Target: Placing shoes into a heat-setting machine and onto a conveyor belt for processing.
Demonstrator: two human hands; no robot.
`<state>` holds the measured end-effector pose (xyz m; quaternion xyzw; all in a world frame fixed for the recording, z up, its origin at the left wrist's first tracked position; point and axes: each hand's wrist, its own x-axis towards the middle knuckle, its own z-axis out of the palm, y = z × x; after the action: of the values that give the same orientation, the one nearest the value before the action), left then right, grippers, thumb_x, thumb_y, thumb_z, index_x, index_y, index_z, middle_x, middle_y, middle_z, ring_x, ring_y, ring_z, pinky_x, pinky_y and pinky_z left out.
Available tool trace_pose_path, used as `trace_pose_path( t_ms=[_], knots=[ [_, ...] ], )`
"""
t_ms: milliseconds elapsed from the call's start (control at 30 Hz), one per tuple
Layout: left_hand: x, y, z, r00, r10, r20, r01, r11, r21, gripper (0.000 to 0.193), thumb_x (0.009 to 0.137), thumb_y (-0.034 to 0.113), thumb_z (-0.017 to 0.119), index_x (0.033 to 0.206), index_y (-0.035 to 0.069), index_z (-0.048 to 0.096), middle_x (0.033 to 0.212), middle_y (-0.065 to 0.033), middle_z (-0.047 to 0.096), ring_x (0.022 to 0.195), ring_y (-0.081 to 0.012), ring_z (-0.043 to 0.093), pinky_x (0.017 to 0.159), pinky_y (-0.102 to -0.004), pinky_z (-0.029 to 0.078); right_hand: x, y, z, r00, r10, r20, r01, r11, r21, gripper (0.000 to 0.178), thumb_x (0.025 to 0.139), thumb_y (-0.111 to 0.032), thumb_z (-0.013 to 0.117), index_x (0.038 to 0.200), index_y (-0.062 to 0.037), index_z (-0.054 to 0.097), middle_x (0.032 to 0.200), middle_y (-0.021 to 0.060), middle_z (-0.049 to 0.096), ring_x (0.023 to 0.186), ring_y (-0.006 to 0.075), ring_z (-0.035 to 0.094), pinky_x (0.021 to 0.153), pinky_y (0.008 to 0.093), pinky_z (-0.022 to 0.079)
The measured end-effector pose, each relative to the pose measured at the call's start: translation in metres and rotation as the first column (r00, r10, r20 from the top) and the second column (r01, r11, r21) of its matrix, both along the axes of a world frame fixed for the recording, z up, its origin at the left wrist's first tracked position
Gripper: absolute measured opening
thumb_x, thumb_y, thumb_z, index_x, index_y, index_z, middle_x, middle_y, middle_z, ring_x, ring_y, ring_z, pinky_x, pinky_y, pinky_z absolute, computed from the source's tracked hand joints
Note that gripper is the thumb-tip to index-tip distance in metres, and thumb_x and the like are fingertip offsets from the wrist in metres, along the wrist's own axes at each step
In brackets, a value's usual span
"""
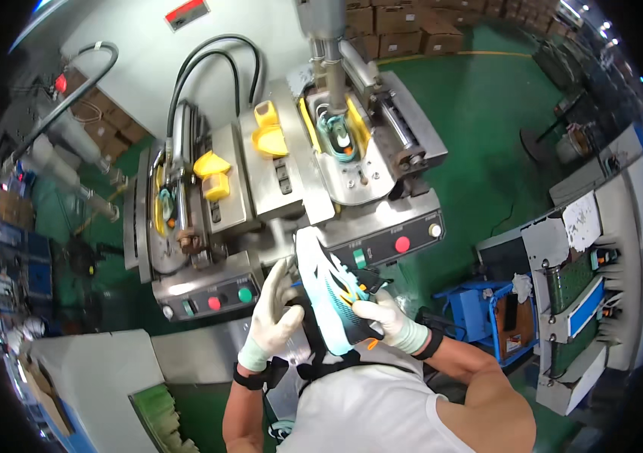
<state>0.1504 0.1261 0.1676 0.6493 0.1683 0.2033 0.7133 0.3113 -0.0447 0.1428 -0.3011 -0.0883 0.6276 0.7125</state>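
A sneaker (324, 302) with a pale mint sole, dark mesh upper and orange details is tilted on its side in front of my body. My right hand (388, 320), in a white glove, is closed around the upper near the heel end. Beside the sole, my gloved left hand (273, 311) has its fingers apart and slightly bent, and nothing shows in it. Ahead stands a two-station metal press machine (291, 181). In its right station, a second sneaker (340, 137) sits under the press column between yellow side pads. The left station holds another, partly hidden shoe (166, 202).
Yellow shaped blocks (268, 140) sit on the machine's central plates. A control panel with red (402, 244) and green buttons (245, 294) faces me. A grey-white shelf rack (563, 302) and a blue crate (476, 313) stand right; cardboard boxes (399, 43) are stacked behind.
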Motion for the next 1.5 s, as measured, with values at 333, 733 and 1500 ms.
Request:
trace_pose_path(
  t_ms=[333, 733, 1500],
  knots=[
    [0.251, 0.070, -0.047, 0.980, 0.166, -0.109, -0.110, 0.913, 0.394, 0.067, 0.096, 0.026, 0.061, 0.149, 0.000, 0.031, 0.143, -0.0251, 0.047, 0.134, -0.0331, 0.047, 0.109, -0.0398, 0.040, 0.091, -0.058, -0.006, 0.853, -0.485, 0.192, 0.507, 0.857, -0.087, 0.038, 0.089, -0.012, 0.066, 0.122, 0.0035, 0.058, 0.107, 0.0077, 0.066, 0.088, 0.0142, 0.067, 0.075, 0.0291, 0.056],
    [0.406, 0.169, -0.142, 0.721, 0.575, -0.386, -0.159, 0.680, 0.716, 0.055, 0.082, 0.008, 0.060, 0.126, -0.010, 0.033, 0.116, -0.0326, 0.056, 0.109, -0.0448, 0.059, 0.099, -0.0441, 0.046, 0.114, -0.134, -0.038, 0.787, -0.568, 0.241, 0.612, 0.768, -0.189, 0.061, 0.083, -0.012, 0.071, 0.139, -0.0008, 0.048, 0.126, 0.0049, 0.060, 0.111, 0.0162, 0.058, 0.098, 0.0333, 0.046],
    [-0.142, -0.090, -0.064, 0.668, 0.416, -0.617, -0.415, 0.896, 0.156, 0.065, 0.098, 0.021, 0.057, 0.151, -0.001, 0.026, 0.142, -0.0195, 0.049, 0.130, -0.0300, 0.048, 0.109, -0.0389, 0.036, 0.333, 0.314, -0.130, -0.080, 0.420, 0.904, 0.672, 0.692, -0.262, 0.056, 0.080, -0.045, 0.071, 0.111, 0.0015, 0.063, 0.109, 0.0233, 0.069, 0.102, 0.0388, 0.067, 0.088, 0.0442, 0.053]
  ],
)
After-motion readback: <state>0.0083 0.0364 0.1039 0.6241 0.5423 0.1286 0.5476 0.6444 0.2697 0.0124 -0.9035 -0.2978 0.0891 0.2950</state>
